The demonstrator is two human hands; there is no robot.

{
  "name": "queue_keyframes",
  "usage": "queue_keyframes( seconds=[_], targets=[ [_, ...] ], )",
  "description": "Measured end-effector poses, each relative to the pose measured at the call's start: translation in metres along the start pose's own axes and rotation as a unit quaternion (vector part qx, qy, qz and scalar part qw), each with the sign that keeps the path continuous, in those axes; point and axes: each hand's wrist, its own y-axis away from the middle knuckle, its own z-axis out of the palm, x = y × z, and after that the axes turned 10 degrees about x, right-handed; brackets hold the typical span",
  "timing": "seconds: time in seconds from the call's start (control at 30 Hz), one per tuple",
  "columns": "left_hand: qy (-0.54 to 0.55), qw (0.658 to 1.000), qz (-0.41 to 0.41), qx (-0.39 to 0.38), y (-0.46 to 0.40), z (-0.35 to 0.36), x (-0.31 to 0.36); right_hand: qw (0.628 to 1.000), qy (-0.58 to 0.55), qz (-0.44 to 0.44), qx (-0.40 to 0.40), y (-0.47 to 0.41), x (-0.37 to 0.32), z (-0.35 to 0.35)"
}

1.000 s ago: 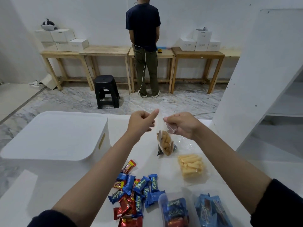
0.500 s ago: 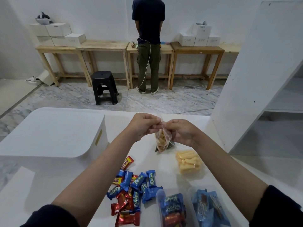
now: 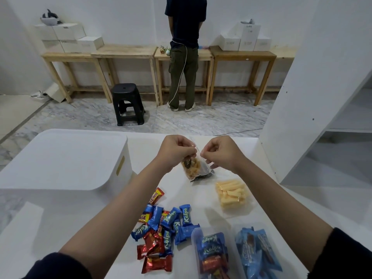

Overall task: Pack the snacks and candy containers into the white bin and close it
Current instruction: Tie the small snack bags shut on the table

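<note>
My left hand (image 3: 177,151) and my right hand (image 3: 220,153) both pinch the top of a small clear bag of orange snacks (image 3: 192,168), which hangs just above the white table. A second clear bag of pale yellow sticks (image 3: 231,193) lies on the table to the right. Loose blue and red wrapped candies (image 3: 163,228) lie in a heap near me. Two clear candy containers (image 3: 213,252) (image 3: 259,252) stand at the front right. The white bin (image 3: 66,160), with its lid on, sits at the left.
A white table (image 3: 141,150) carries everything. A tall white shelf unit (image 3: 322,87) stands close on the right. Across the marble floor are a black stool (image 3: 127,103), wooden benches with white boxes (image 3: 124,52), and a person (image 3: 185,53) standing with their back to me.
My hands came together on the bag's top and now sit slightly apart, still pinching it. The snack bag has swung a little. The camera has tipped and moved closer.
</note>
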Motion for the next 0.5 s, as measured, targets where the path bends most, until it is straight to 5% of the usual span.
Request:
queue_keyframes(
  seconds=[0.37,0.5],
  targets=[
    [0.073,0.997,0.032,-0.023,-0.006,0.001,-0.020,0.999,-0.011,-0.035,0.020,-0.002,0.010,0.000],
    [-0.032,0.997,0.038,0.053,-0.018,-0.005,-0.034,0.999,0.009,-0.038,0.012,-0.012,0.011,-0.002]
  ],
)
